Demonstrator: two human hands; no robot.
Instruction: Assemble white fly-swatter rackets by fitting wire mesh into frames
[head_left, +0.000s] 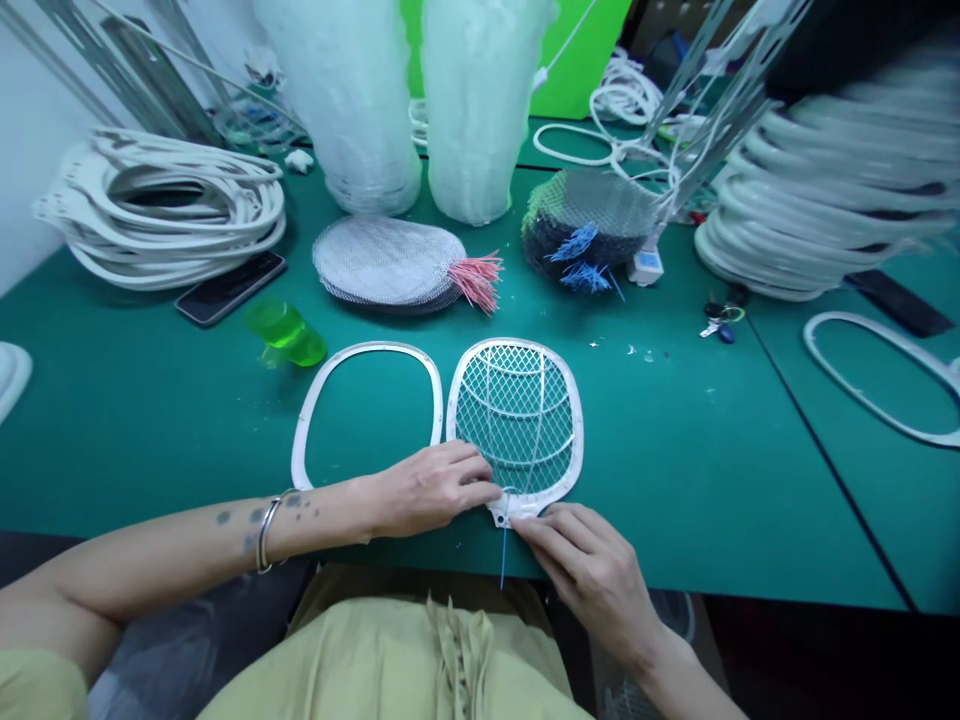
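A white racket-head frame (575, 400) filled with metal mesh (517, 410) lies flat in front of me, its short neck pointing towards me. A thin blue wire (502, 560) hangs from the neck over the table edge. My left hand (439, 487) is closed at the lower left of this frame, fingertips together beside the wire's upper end; what they hold is hidden. With thumb and fingers, my right hand (589, 560) pinches the neck from the right. Left of the meshed frame lies a bare white frame (367, 347), partly covered by my left hand and forearm.
Behind lie mesh sheets with red wires (390, 260) and a mesh stack with blue wires (592, 220). White frames are piled left (165, 210) and right (810, 200). A phone (231, 288), a green cup (289, 333) and keys (721, 318) lie on the green table (675, 480).
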